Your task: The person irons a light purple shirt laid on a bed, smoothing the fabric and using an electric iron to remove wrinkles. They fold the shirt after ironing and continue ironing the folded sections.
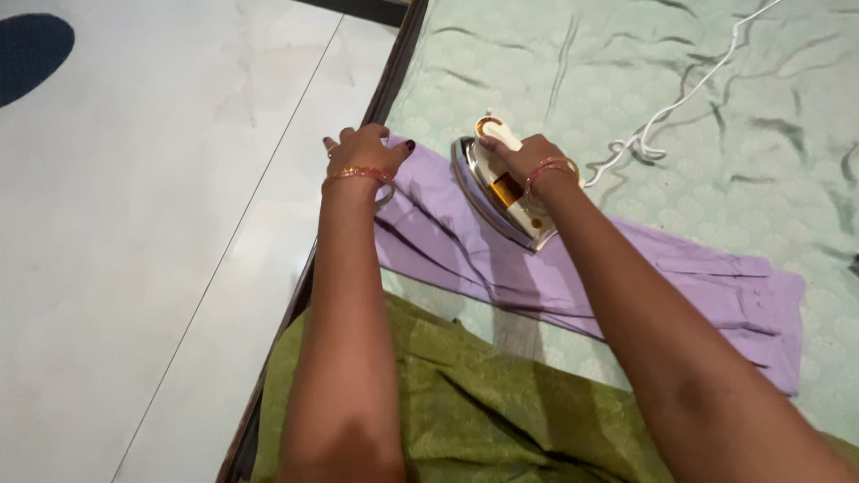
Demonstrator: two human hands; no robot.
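A lilac garment (pixel 662 273) lies flat on a pale green bedsheet (pixel 761 116). My right hand (pixel 528 159) grips the handle of a cream and silver electric iron (pixel 488 192), which rests on the garment's left part. My left hand (pixel 362 150) lies flat on the garment's left end, right at the bed's edge, fingers spread. Both wrists wear bangles.
The iron's white cord (pixel 667 112) snakes away over the sheet toward the upper right. An olive green cloth (pixel 483 411) covers the near part of the bed. A dark wooden bed frame (pixel 394 72) borders a pale tiled floor (pixel 143 224) on the left.
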